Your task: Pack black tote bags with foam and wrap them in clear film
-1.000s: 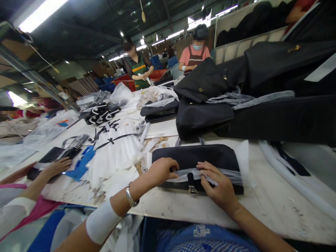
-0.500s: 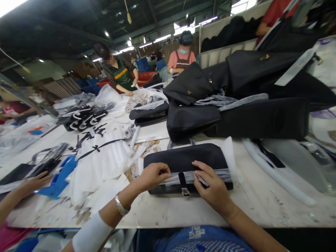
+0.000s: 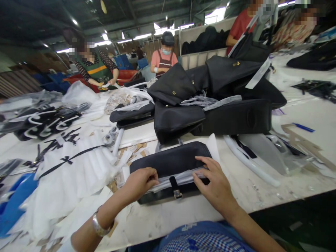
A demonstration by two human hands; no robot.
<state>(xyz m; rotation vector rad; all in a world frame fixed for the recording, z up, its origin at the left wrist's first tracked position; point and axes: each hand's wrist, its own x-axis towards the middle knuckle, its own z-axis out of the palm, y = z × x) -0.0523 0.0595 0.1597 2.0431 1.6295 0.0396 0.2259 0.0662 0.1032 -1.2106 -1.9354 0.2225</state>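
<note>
In front of me on the worktable lies a black handbag [image 3: 168, 159] with a strap and metal buckle [image 3: 177, 193] at its front. A strip of clear plastic film [image 3: 164, 183] runs across the bag, passing behind the strap. My left hand [image 3: 143, 180] is closed at the left end of this film, thumb and fingers pressed together on it. Over the bag's right end, my right hand [image 3: 216, 180] has its fingers apart, the tips touching the bag and film. White sheeting [image 3: 213, 148] sticks out beyond the bag's right end.
Black bags [image 3: 181, 119] are piled just behind. White foam rolls [image 3: 76, 168] tied with black ribbon lie left, near a blue plastic piece [image 3: 19, 199]. Clear plastic parts [image 3: 273, 154] and a blue pen [image 3: 303, 127] lie right. Co-workers [image 3: 164, 59] stand across the table.
My view has turned right, and the co-worker's hand at the left has gone out of it. My left hand has lowered onto the film, which looks more bunched. My right fingers have spread.
</note>
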